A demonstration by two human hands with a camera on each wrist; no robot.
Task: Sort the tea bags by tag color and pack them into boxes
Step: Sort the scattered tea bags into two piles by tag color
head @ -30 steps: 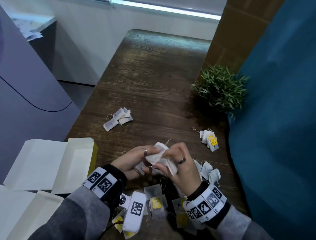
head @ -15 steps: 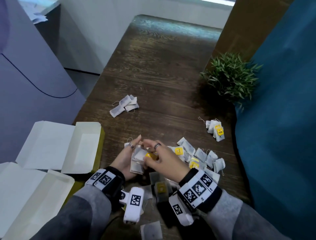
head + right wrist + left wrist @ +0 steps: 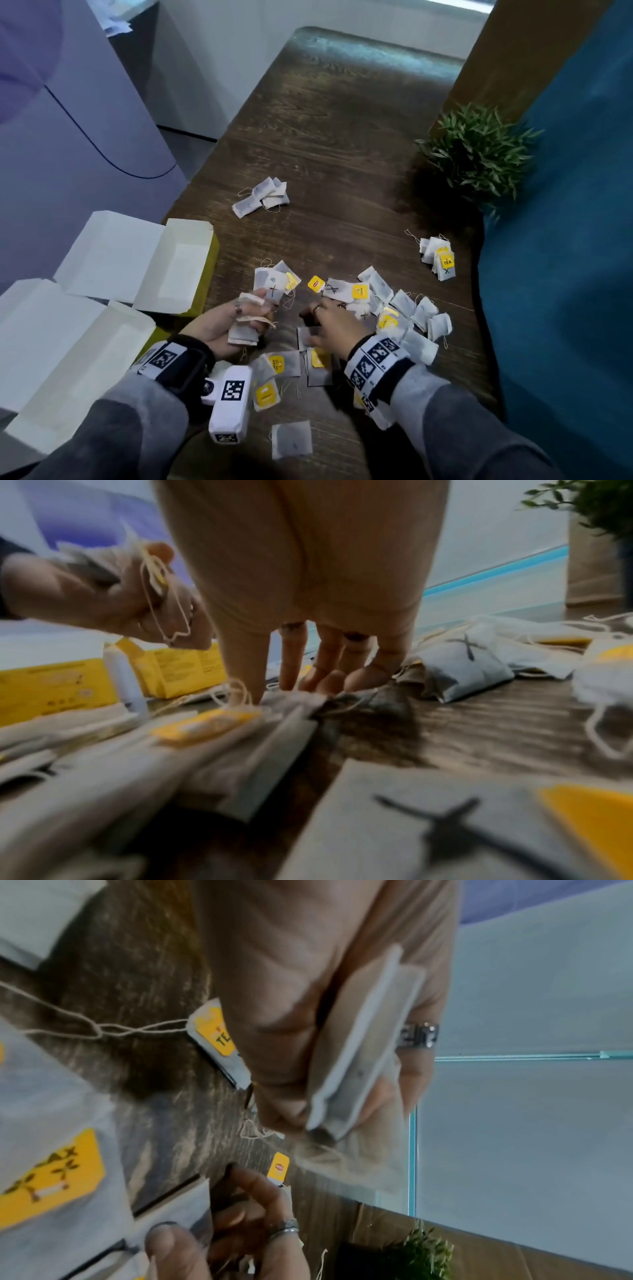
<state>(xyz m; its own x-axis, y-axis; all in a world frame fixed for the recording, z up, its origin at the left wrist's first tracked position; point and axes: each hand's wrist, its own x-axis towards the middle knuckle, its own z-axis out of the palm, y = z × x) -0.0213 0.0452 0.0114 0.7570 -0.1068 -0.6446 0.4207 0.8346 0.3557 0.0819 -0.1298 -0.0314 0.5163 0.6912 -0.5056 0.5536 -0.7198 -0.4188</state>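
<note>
Many tea bags lie loose on the dark wooden table (image 3: 342,171), several with yellow tags (image 3: 360,291). My left hand (image 3: 260,308) grips a small stack of tea bags (image 3: 245,330) between thumb and fingers, just above the table; the left wrist view shows the stack (image 3: 363,1047) edge-on in that hand (image 3: 335,1107). To its right, my right hand (image 3: 310,325) points down and pinches the edge of one tea bag (image 3: 306,337) lying on the table. In the right wrist view its thumb and curled fingers (image 3: 291,691) meet on that bag (image 3: 294,700).
Two open boxes, white inside and yellow outside, stand at the left table edge (image 3: 185,263) (image 3: 68,359). A small pile of plain white bags (image 3: 263,195) lies farther back, another pile (image 3: 440,262) at the right. A potted plant (image 3: 476,150) and a blue partition (image 3: 565,240) bound the right side.
Both hands were together at the stack, the right one adding a bag. The right hand has since moved off and down to a bag on the table; the left keeps the stack.
</note>
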